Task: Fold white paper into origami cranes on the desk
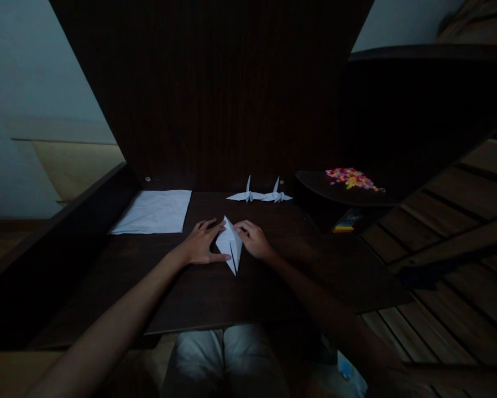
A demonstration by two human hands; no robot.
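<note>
A white sheet of paper folded into a narrow diamond (pixel 227 246) lies on the dark wooden desk (pixel 198 298), with a slit down its near half. My left hand (pixel 202 242) rests at its left side, thumb and fingers spread, the thumb on the near part and a fingertip close to the far point. On the right edge, my right hand (pixel 252 237) has its fingers bent and pinched onto the paper. Behind the hands stand two folded paper cranes (pixel 249 195), side by side with their wings touching.
White paper sheets (pixel 157 211) lie at the desk's back left. On a curved side shelf (pixel 314 185) at the right is a heap of small pink, red and yellow pieces (pixel 351 178). A dark upright panel (pixel 215 99) closes off the back.
</note>
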